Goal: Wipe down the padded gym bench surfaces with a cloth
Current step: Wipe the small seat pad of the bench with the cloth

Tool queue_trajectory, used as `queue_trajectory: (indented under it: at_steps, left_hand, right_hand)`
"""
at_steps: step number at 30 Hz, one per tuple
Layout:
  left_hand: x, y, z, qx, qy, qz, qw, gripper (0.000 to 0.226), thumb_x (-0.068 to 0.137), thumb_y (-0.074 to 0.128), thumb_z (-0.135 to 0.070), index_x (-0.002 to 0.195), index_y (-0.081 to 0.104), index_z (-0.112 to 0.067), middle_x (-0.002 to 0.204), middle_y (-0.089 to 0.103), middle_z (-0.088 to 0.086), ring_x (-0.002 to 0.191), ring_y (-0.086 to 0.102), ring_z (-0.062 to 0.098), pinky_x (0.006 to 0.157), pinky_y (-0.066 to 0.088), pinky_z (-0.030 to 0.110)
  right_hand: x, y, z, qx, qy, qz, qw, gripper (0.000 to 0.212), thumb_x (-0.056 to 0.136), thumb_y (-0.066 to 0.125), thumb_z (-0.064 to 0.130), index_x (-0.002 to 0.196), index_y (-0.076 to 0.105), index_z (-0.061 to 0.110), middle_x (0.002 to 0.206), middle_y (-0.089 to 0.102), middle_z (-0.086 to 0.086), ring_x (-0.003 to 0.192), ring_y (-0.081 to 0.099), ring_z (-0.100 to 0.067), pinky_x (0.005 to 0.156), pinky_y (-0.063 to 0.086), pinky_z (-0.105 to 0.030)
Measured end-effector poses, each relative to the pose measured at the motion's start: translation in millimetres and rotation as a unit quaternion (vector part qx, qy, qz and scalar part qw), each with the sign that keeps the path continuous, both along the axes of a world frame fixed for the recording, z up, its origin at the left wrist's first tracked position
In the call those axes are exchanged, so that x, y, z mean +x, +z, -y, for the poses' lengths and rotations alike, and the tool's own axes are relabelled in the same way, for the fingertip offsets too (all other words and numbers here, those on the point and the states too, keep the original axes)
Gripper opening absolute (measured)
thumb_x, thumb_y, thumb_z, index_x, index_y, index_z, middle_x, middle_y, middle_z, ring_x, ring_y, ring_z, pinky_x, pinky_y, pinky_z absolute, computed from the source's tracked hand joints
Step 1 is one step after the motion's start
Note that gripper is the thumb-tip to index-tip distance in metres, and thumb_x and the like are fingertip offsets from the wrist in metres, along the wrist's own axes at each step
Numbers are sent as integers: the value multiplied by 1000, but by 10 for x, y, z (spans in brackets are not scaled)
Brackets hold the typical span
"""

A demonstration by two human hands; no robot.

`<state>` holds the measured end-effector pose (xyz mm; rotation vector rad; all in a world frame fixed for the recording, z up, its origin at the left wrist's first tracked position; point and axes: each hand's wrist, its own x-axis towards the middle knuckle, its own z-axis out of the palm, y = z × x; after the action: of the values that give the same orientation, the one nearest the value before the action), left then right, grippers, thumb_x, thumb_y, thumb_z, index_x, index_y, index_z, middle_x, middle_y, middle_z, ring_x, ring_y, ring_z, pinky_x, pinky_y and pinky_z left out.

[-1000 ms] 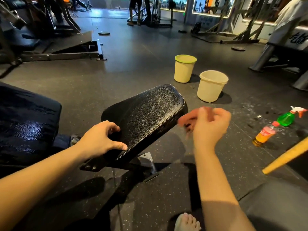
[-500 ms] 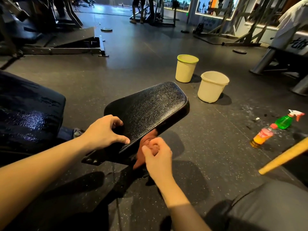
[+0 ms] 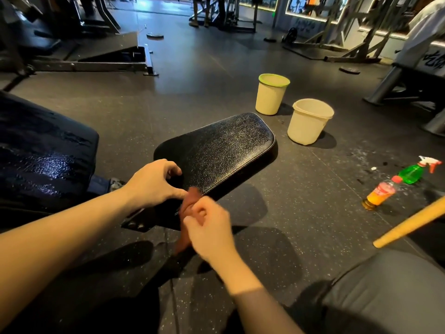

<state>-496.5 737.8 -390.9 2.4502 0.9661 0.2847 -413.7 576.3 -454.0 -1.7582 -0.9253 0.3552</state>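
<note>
A black padded seat pad (image 3: 224, 150) with a cracked, shiny surface tilts up from the floor in the middle. My left hand (image 3: 154, 183) grips its near left corner, fingers on top and thumb along the edge. My right hand (image 3: 209, 227) holds a reddish-brown cloth (image 3: 189, 206) against the pad's near side edge; part of the cloth hangs below the hand, blurred. A larger wet black back pad (image 3: 43, 153) lies at the left.
Two cream buckets (image 3: 271, 97) (image 3: 308, 121) stand beyond the pad. A green spray bottle (image 3: 416, 171) and an orange drink bottle (image 3: 380, 195) lie on the floor at right. A yellow wooden handle (image 3: 409, 222) crosses the right edge. Gym frames (image 3: 101, 61) stand behind.
My right hand came down from above the pad's right end to its near side edge with the cloth, then shifted slightly left along it. My left hand kept its grip.
</note>
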Motion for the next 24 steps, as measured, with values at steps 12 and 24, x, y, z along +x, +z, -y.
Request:
queue_trajectory:
  at_steps: [12,24]
  left_hand:
    - [-13,37,54,-10,-7,-6,1000,75,68,91,-49,130,65,-18,122,62,0,113,59,19,95,50,36]
    - [4,17,39,-1,6,-15,1000,79,64,92,-54,129,66,-19,120,64,-1,112,61,19,94,50,36]
  right_hand:
    - [404,6,-6,30,-158,-22,987,15,80,67,8,73,56,15,61,55,7,60,51,-16,64,48,-40]
    - [346,-12,-39,-4,-178,-80,981,28,80,69,13,62,49,16,55,49,5,58,48,-19,65,50,-42]
